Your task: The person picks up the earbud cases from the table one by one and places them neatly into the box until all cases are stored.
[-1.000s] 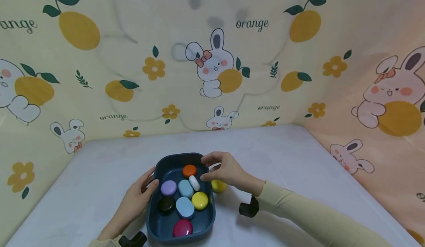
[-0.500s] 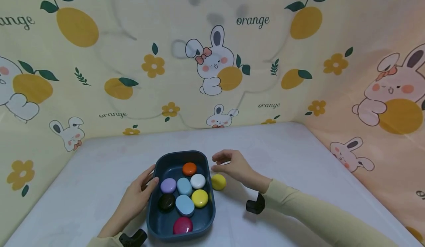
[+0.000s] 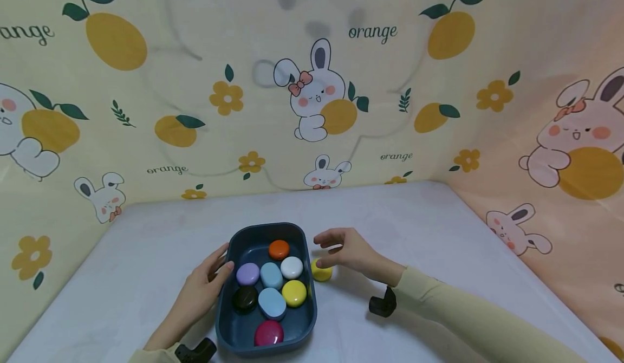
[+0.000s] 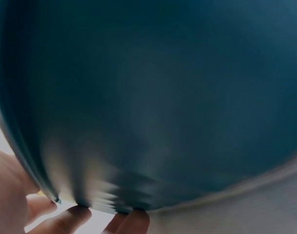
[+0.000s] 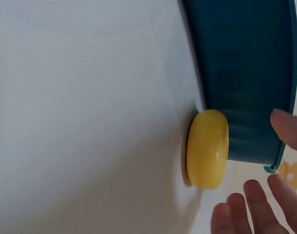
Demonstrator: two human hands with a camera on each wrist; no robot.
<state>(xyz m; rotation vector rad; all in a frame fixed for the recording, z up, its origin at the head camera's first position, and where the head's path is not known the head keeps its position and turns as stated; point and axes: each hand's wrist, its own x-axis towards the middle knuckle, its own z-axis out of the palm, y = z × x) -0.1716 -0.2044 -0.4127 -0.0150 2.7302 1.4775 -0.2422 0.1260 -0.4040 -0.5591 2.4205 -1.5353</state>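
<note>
A dark blue tray [image 3: 234,328] stands on the table. My left hand [image 3: 199,292] holds its left side, thumb over the rim and fingers against the outer wall [image 4: 163,97]. Inside lie several glossy rounded discs, among them an orange disc [image 3: 279,250], a white disc [image 3: 291,267], a yellow disc [image 3: 294,293], a black disc [image 3: 245,299] and a dark pink disc [image 3: 269,333]. Outside the tray's right wall, another yellow disc [image 5: 207,148] sits on the table. My right hand [image 3: 353,252] hovers beside it with fingers relaxed, holding nothing.
A white cloth [image 3: 414,227] covers the table. Behind and to the right hangs a curtain [image 3: 263,21] printed with rabbits and oranges. A black wrist camera [image 3: 383,303] is on the right arm, and another black camera [image 3: 196,350] is on the left.
The white disc, on edge by my right fingers a second ago, now lies flat in the tray. My right hand has withdrawn rightward past the rim. My left hand stays put.
</note>
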